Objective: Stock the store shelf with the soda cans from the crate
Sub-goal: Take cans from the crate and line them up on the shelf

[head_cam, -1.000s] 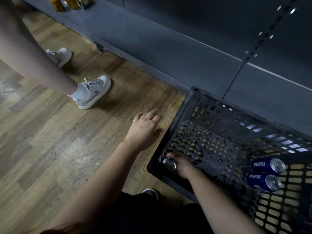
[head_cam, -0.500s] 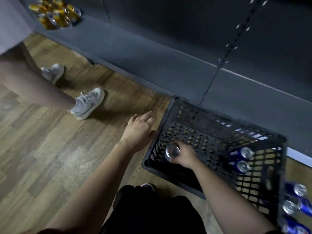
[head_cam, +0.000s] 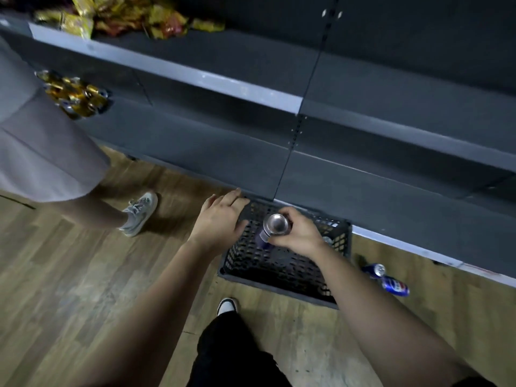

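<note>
A black plastic crate (head_cam: 279, 270) stands on the wooden floor against the grey store shelf (head_cam: 217, 146). My right hand (head_cam: 300, 236) is closed around a blue soda can (head_cam: 272, 229), held above the crate with its silver top facing me. My left hand (head_cam: 219, 219) hovers at the crate's left rim, fingers spread and holding nothing. Two blue cans (head_cam: 386, 279) lie on the floor to the right of the crate. Another can top (head_cam: 327, 240) shows inside the crate, just behind my right wrist.
Another person's leg and white sneaker (head_cam: 139, 212) stand on the floor to the left. Several gold cans (head_cam: 76, 97) sit on the low shelf at far left, with snack bags (head_cam: 134, 19) on the shelf above. My own shoe (head_cam: 226, 306) is near the crate's front.
My right hand has lifted the can up out of the crate. The view has pulled back and up, so the shelves and the floor cans now show. My left hand stays beside the crate.
</note>
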Demonstrator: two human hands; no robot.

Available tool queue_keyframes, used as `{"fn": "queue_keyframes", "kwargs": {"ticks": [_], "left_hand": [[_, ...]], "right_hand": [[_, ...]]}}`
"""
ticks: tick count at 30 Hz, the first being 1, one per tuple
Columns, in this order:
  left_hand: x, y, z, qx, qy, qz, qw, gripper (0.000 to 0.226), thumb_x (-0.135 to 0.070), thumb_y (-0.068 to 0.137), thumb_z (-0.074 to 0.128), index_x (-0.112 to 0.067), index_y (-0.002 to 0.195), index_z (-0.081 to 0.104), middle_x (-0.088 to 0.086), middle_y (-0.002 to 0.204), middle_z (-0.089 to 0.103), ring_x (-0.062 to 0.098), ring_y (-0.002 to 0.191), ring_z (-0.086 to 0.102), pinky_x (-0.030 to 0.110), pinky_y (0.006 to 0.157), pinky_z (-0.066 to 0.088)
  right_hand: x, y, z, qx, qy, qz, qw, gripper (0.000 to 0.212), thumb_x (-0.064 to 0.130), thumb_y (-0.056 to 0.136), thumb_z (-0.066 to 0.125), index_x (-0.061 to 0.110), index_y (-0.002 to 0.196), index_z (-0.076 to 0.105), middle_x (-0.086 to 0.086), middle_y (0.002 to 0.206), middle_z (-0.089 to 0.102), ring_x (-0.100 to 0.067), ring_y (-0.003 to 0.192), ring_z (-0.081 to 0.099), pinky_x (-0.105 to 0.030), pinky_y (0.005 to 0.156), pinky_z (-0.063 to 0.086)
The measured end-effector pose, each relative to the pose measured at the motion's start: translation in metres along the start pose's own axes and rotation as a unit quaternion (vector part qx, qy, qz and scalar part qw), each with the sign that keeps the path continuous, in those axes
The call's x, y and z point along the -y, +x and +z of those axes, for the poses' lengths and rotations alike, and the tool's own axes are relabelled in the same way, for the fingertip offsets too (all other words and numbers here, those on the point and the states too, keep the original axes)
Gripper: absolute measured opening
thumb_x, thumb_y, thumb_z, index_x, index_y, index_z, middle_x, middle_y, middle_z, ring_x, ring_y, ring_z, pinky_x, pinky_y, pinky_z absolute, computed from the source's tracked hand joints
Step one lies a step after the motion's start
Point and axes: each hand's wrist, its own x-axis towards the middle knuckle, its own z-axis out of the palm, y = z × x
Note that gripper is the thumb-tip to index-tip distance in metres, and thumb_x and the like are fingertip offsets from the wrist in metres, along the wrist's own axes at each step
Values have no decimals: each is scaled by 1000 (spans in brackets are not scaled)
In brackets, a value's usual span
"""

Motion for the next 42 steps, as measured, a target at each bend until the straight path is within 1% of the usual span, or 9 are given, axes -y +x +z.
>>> {"fn": "queue_keyframes", "kwargs": {"ticks": [5, 12, 20, 26, 30, 34, 36, 39, 42], "left_hand": [[-62, -18, -71, 0, 15, 41, 999, 64, -36, 88, 62, -26, 145, 35, -3, 158, 22, 17, 141, 30, 35, 118, 12], [-139, -26, -131, 2, 4, 83, 997, 83, -63, 74, 67, -28, 143, 38, -3, 158, 21, 17, 141, 29, 41, 119, 11], [-204, -24, -159, -28, -81, 105, 991, 88, -71, 60, 71, -30, 131, 39, -8, 130, 53, 14, 117, 51, 40, 105, 30], [-222, -6, -182, -1, -279, 86, 956, 101, -56, 49, 82, -39, 137, 33, -12, 110, 60, 14, 104, 60, 41, 99, 45], [-226, 20, -207, -14, -370, 87, 925, 98, -56, 50, 80, -40, 135, 33, -6, 105, 61, 12, 97, 62, 38, 94, 50], [-234, 47, -237, -49, -403, 90, 909, 87, -43, 61, 84, -37, 133, 36, -6, 101, 61, 12, 98, 62, 37, 91, 51], [-241, 59, -252, -57, -386, 106, 915, 89, -47, 58, 85, -38, 132, 37, -5, 99, 63, 12, 94, 62, 33, 87, 52], [-251, 75, -263, -69, -309, 120, 941, 86, -64, 45, 76, -40, 121, 44, -8, 98, 64, 14, 94, 62, 31, 82, 52], [-255, 91, -268, -96, -276, 115, 949, 68, -69, 44, 74, -36, 99, 55, -13, 91, 65, 10, 89, 63, 29, 76, 53]], "right_hand": [[54, -66, -73, -18, 55, -25, 998, 61, 21, 65, 87, 26, 117, 55, 10, 106, 66, -4, 91, 61, -15, 79, 43], [99, -140, -155, -81, 115, -88, 986, 54, 37, 57, 86, 33, 105, 62, 10, 106, 69, -10, 102, 65, -31, 94, 50], [122, -184, -218, -176, 218, -75, 957, 38, 30, 73, 83, 17, 101, 60, -1, 99, 71, -19, 90, 68, -34, 72, 59], [129, -195, -249, -204, 270, -43, 940, 27, 39, 88, 68, 19, 103, 59, -5, 86, 66, -20, 70, 63, -32, 58, 53], [127, -193, -264, -145, 295, 9, 944, 50, 57, 95, 45, 9, 95, 62, -15, 68, 64, -28, 56, 61, -28, 52, 51], [125, -182, -265, -84, 350, -1, 933, 37, 43, 100, 38, 16, 109, 61, -17, 92, 66, -24, 67, 64, -28, 54, 52], [129, -173, -266, -71, 391, -36, 917, 25, 30, 93, 50, 19, 114, 58, -12, 102, 66, -22, 75, 67, -31, 61, 55], [140, -162, -270, -62, 395, -101, 911, 48, 14, 77, 59, 23, 123, 53, -4, 110, 67, -22, 90, 67, -37, 72, 55], [159, -151, -273, -84, 326, -118, 934, 55, 5, 78, 72, 21, 126, 51, -5, 116, 67, -18, 103, 66, -39, 80, 58]]}}
